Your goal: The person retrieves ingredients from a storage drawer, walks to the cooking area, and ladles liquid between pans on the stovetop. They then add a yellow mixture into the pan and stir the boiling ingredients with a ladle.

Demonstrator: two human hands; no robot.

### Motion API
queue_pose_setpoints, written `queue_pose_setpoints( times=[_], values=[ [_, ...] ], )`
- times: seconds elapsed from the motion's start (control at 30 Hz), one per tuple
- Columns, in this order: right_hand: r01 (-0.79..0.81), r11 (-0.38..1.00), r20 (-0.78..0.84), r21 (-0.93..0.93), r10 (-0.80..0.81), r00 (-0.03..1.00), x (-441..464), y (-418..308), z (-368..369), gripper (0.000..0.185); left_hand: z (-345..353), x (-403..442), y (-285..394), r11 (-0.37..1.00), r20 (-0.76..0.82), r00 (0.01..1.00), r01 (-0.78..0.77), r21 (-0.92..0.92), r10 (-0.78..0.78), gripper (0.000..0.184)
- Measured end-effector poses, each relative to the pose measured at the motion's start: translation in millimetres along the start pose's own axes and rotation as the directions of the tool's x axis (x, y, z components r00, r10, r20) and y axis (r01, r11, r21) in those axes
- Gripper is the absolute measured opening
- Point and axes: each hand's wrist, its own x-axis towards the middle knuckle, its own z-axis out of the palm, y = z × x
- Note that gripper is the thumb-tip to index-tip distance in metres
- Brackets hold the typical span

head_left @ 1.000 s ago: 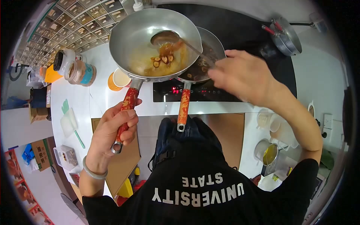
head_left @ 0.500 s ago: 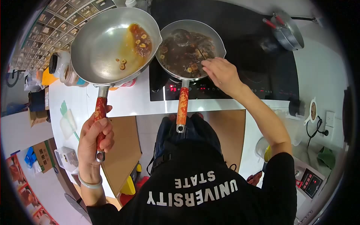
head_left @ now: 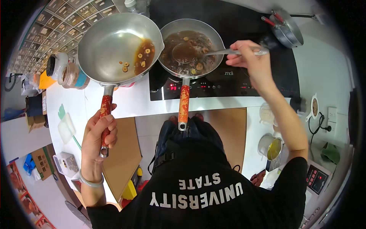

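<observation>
My left hand [head_left: 100, 131] is closed around the red mottled handle of a silver pan [head_left: 103, 45], held up left of the stove. A little brown liquid with several sliced rings and bits lies along that pan's right side. A second silver pan [head_left: 219, 40] rests on the cooktop, filled with dark bubbling liquid and floating pieces. My right hand [head_left: 252, 63] grips the metal handle of a ladle [head_left: 221, 52] from the right. The ladle's bowl sits in the dark liquid, near the middle of the second pan, and looks full of liquid.
The black induction cooktop [head_left: 263, 86] shows lit red digits. Two nested pots [head_left: 286, 32] with red handles stand at its far right. Lidded jars [head_left: 71, 75] stand left of the raised pan. A strainer [head_left: 274, 149] with something yellow is at the right.
My right hand has moved right and the ladle's handle now shows, extending across the pan's right rim. The raised pan has shifted slightly right and down, its liquid spreading lower.
</observation>
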Motion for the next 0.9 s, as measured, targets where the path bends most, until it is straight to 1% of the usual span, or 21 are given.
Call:
queue_pose_setpoints(
  times=[0.07, 0.13, 0.2, 0.27, 0.37, 0.4, 0.47, 0.5, 0.53, 0.57, 0.6, 0.63, 0.73, 0.83, 0.9],
  values=[
    [0.059, 0.995, 0.016, -0.085, -0.058, 0.998, -0.4, -29.3, -8.5, 0.030, 1.2, 1.4, 1.4, 1.000, 0.015, 1.000, -0.002, 0.020, 0.002, 0.043],
    [0.080, 0.981, 0.066, -0.176, -0.069, 0.995, -0.3, -58.7, -16.2, 0.032, 1.6, 2.4, 2.3, 0.999, 0.016, 1.000, -0.011, 0.043, 0.011, 0.044],
    [0.162, 0.967, 0.062, -0.198, -0.153, 0.986, 0.2, -83.3, -15.0, 0.032, 4.0, 1.7, 3.8, 0.999, 0.045, 0.999, -0.014, 0.035, 0.013, 0.044],
    [0.153, 0.959, 0.102, -0.239, -0.132, 0.986, 0.9, -104.6, -12.6, 0.032, 7.7, 0.9, 5.1, 1.000, 0.067, 0.998, -0.014, 0.028, 0.012, 0.044],
    [0.305, 0.924, 0.133, -0.231, -0.280, 0.951, -2.4, -111.4, 12.0, 0.030, 15.4, -0.7, 6.5, 1.000, 0.102, 0.995, 0.002, 0.007, -0.003, 0.045],
    [0.386, 0.894, 0.218, -0.228, -0.339, 0.915, -3.1, -106.9, 16.5, 0.028, 17.3, -0.7, 6.4, 1.000, 0.111, 0.994, 0.005, 0.005, -0.005, 0.045],
    [0.537, 0.820, 0.382, -0.199, -0.440, 0.813, -5.5, -85.1, 24.7, 0.024, 19.4, -0.3, 5.6, 1.000, 0.128, 0.992, 0.012, -0.001, -0.012, 0.045],
    [0.697, 0.692, 0.471, -0.190, -0.558, 0.683, -10.7, -75.8, 28.2, 0.012, 19.9, -0.1, 5.2, 1.000, 0.131, 0.991, 0.012, -0.001, -0.012, 0.045],
    [0.849, 0.407, 0.629, -0.339, -0.573, 0.525, -15.3, -75.3, 24.9, 0.011, 20.3, 0.3, 4.8, 1.000, 0.135, 0.991, 0.014, -0.001, -0.014, 0.045],
    [0.934, 0.161, 0.706, -0.319, -0.616, 0.348, -17.1, -65.1, 21.5, 0.015, 20.7, 0.9, 4.4, 1.000, 0.140, 0.990, 0.017, -0.001, -0.017, 0.045],
    [0.957, -0.095, 0.776, -0.275, -0.609, 0.163, -19.1, -54.8, 18.8, 0.019, 21.0, 1.8, 3.9, 1.000, 0.146, 0.989, 0.020, 0.000, -0.020, 0.045],
    [0.933, -0.209, 0.804, -0.293, -0.581, 0.123, -27.2, -57.7, 16.0, 0.028, 21.0, 2.6, 3.6, 1.000, 0.140, 0.990, 0.021, -0.002, -0.021, 0.045],
    [0.857, -0.258, 0.742, -0.446, -0.642, 0.193, -27.7, -35.1, -14.4, 0.033, 19.3, 4.7, 3.2, 1.000, 0.126, 0.992, 0.015, 0.000, -0.015, 0.045],
    [0.845, -0.190, 0.770, -0.499, -0.545, 0.332, -7.3, 22.1, -35.5, 0.036, 18.8, 5.4, 2.4, 1.000, 0.094, 0.996, -0.006, 0.024, 0.004, 0.045],
    [0.832, -0.203, 0.793, -0.516, -0.480, 0.375, 3.6, 50.0, -40.8, 0.037, 19.7, 6.7, 3.7, 0.999, 0.072, 0.997, -0.016, 0.048, 0.012, 0.046]
  ],
)
